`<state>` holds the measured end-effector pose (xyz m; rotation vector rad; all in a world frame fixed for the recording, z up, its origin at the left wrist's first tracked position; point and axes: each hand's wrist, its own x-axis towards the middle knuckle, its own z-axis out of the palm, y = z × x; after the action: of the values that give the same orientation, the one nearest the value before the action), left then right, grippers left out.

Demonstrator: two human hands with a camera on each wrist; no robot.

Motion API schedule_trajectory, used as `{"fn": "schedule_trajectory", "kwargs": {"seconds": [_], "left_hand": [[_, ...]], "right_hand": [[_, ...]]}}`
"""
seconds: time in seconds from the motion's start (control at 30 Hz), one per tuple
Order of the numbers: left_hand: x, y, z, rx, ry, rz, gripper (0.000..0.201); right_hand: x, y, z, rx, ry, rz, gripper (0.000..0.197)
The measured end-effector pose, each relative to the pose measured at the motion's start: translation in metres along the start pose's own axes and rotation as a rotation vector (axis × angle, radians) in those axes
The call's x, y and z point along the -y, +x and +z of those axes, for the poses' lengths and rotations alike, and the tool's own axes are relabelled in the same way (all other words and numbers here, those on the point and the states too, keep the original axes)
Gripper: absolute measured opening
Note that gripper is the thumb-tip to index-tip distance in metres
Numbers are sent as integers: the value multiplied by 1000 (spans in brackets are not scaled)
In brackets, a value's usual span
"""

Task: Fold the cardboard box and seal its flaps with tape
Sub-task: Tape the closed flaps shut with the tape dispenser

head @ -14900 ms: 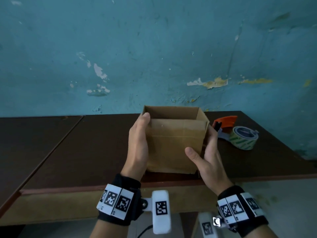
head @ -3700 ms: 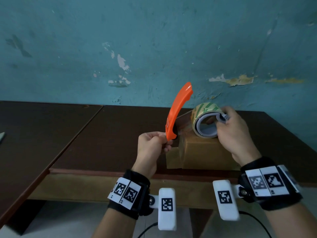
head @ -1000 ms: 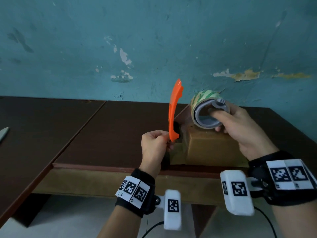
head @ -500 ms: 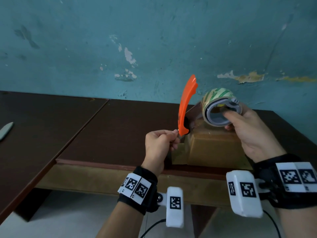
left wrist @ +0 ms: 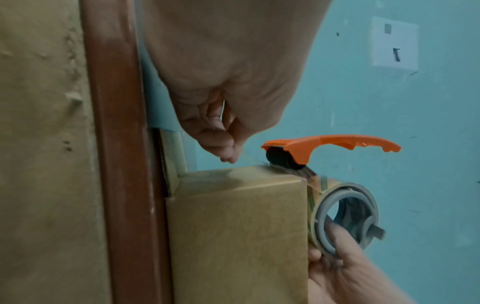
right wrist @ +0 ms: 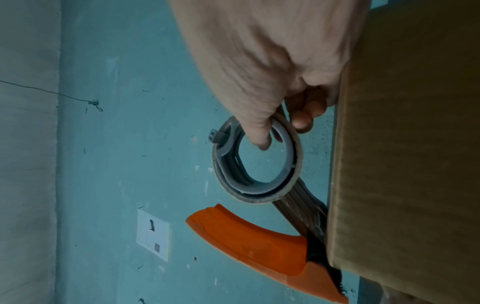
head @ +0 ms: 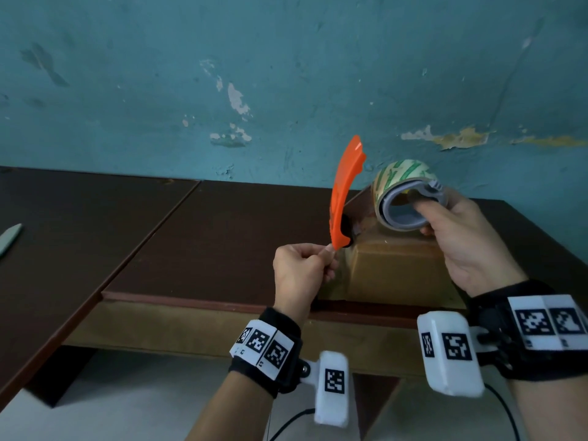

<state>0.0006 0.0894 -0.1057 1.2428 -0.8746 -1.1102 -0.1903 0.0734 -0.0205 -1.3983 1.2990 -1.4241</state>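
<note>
Cardboard box (head: 394, 268) sits at the near edge of the dark brown desk (head: 222, 237), between the two hands and just beyond the wrists. It is plain brown, closed on top so that nothing of its inside shows; one lower flap (left wrist: 170, 162) sticks out on its left side, just beyond the left hand's knuckles, against the desk edge.

One tape dispenser (head: 346, 192) is held over the box top. Its orange handle stands nearly upright just above the left hand's fingertips, and its black roller (left wrist: 281, 158) sits at the box's top left edge. The roll of tape (head: 404, 183), printed with green stripes on a grey core, is in the right hand's grasp, above the box's top right part.

The left hand (head: 302, 272) is curled, thumb and forefinger pressed together in a pinch just below the roller; a thin clear strip seems to run from the fingertips to the roller, but it is too faint to be sure that tape is what they pinch. The right hand (head: 461, 243) grips the roll: the thumb hooks inside the grey core, the other fingers curl round the outside.

Counted: one box, one dispenser with one roll, two hands, each wrist wearing a black band with square black-and-white markers. Far to the left of the left hand, one pale flat object (head: 9, 238) lies on the desk, too cropped to name.
</note>
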Motion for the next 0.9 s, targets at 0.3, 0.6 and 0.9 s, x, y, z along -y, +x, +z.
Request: {"fn": "schedule_trajectory", "kwargs": {"seconds": [0.3,0.6,0.9], "left_hand": [[6,3,-8,-129,68,14,17],[11,-2,9,-85,348,187,28],[9,-3,16,-147,581,297,25]], "right_hand": [[-1,1,0,19,49,-39,12],[-7,6,2,-28,45,-44,13],[-7,4,2,-35,15,-49,13]]}}
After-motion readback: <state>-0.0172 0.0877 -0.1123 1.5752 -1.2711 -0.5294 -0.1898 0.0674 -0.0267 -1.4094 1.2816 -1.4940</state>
